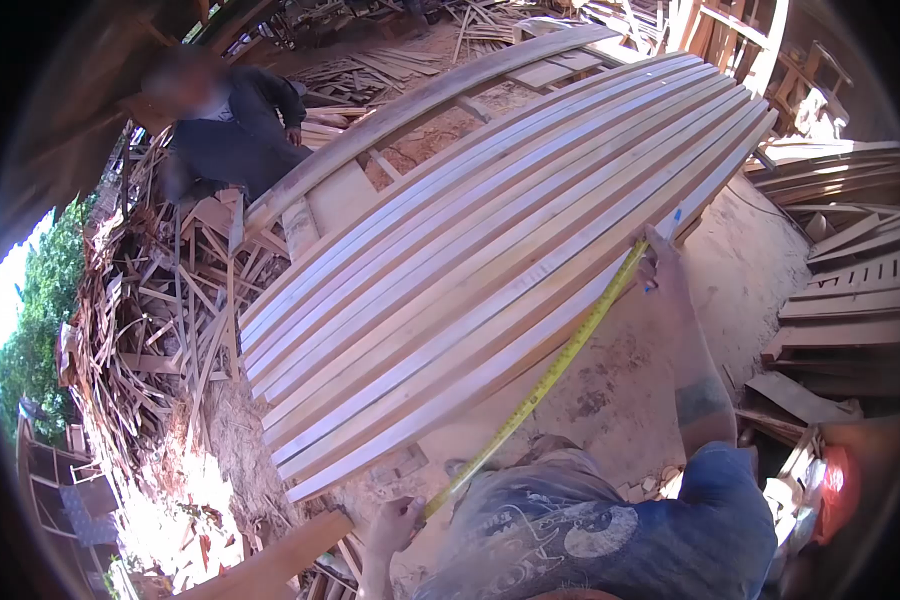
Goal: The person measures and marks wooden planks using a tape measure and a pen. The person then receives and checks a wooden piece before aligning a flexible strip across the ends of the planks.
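Note:
A yellow tape measure is stretched diagonally in front of my body. Its lower end is pinched in my left hand, near the end of a brown board. At the upper end, my right hand grips the tape beside the near edge of the long wooden slats. The slats lie side by side in a row, with narrow dark lines between them. A small blue item shows just above my right hand; what it is cannot be made out.
Behind the slats is a wooden frame. A person in dark clothing sits at the upper left. Scrap wood is heaped at the left. Stacked boards and a red item are at the right.

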The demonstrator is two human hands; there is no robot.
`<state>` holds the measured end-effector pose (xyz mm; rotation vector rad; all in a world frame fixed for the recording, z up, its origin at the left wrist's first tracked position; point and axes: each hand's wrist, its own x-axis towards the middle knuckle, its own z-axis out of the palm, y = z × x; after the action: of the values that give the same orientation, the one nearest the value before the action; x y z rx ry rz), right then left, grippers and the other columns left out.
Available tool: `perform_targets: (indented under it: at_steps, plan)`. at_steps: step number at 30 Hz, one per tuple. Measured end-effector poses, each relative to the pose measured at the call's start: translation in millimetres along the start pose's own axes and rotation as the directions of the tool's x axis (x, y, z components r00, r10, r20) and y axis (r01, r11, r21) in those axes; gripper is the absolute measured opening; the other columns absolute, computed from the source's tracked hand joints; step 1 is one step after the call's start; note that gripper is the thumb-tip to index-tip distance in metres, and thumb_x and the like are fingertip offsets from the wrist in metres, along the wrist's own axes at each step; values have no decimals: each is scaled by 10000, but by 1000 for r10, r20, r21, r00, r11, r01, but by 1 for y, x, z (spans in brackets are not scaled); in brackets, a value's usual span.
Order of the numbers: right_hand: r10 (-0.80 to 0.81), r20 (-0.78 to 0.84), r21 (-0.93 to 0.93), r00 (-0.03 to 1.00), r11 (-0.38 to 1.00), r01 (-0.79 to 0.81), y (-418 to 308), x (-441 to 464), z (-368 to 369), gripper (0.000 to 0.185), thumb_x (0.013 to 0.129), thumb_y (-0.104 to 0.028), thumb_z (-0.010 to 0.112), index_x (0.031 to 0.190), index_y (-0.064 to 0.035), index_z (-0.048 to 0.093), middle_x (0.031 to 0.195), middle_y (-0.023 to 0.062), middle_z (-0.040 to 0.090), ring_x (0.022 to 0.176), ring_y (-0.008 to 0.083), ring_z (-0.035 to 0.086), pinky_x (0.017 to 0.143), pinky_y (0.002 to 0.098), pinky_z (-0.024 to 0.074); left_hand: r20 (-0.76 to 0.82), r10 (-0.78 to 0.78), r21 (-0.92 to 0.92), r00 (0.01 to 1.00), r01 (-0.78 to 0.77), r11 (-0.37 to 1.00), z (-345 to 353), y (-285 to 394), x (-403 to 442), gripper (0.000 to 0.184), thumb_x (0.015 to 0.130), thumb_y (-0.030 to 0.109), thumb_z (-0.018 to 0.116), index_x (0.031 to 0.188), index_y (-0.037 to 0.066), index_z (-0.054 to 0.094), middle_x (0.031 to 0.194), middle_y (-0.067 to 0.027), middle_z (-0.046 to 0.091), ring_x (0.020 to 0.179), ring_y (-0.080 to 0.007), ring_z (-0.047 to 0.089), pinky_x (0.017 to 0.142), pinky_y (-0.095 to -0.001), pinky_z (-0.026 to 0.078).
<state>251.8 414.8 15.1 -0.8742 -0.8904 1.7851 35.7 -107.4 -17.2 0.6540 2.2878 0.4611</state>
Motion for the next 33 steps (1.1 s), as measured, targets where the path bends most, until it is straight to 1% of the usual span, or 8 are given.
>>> perform_targets:
  at_steps: [4,10,13,15,17,22,25,33]
  plan:
    - [348,260,-296,901,917,-268,90,-101,70,240,967,-243,574,948,-28,680,513,-72,379,435,34,339,394,220,257,-192,76,-110,979,-98,989,24,54,22,518,992,426,416,881,-29,638,723,-230,607,696,-319,611,678,-422,448]
    - [-11,699,-552,715,628,549,136,-191,94,253,942,-225,614,901,8,705,640,-45,564,594,61,506,595,264,449,-414,345,-91,842,-415,905,23,101,50,430,972,371,465,949,-27,625,782,-267,619,758,-366,636,664,-433,476]
    - [266,359,-677,895,734,53,100,-187,91,279,950,-227,598,839,4,708,631,-51,536,619,30,471,591,244,415,-389,315,-147,866,-396,906,0,120,56,371,925,330,551,993,-26,629,758,-235,636,739,-359,652,642,-425,500]
    - [260,305,-676,916,737,16,98,-165,63,303,956,-235,589,818,10,702,597,-54,499,593,32,446,550,246,384,-289,103,-256,952,-180,950,-26,143,53,356,893,311,601,997,-27,645,721,-206,646,685,-348,655,630,-421,509]
    - [-8,303,-658,953,722,215,113,-150,35,309,960,-237,582,809,7,696,568,-73,466,541,28,397,488,250,330,-451,290,33,844,-309,951,-33,131,79,360,900,330,593,959,-17,669,683,-187,645,636,-339,651,622,-422,508]
    - [247,167,-749,955,662,-41,100,-157,5,307,948,-235,584,749,-12,654,552,-63,439,512,24,411,461,241,340,-605,471,323,642,-342,882,-43,123,143,395,897,387,608,858,-1,679,701,-183,633,635,-341,642,606,-437,506]
    - [207,208,-775,956,632,32,119,-165,-6,297,940,-226,594,749,-6,648,554,-62,439,510,28,401,462,251,335,-537,489,373,687,-327,868,-49,132,163,385,876,409,619,890,30,686,765,-169,634,714,-355,653,649,-461,522]
    - [59,94,-663,994,748,18,66,-163,1,228,907,-180,632,781,8,658,627,-39,503,550,46,398,484,263,304,-661,661,413,355,-564,715,-52,123,157,184,838,202,684,871,22,665,829,-118,620,722,-311,620,697,-419,511]
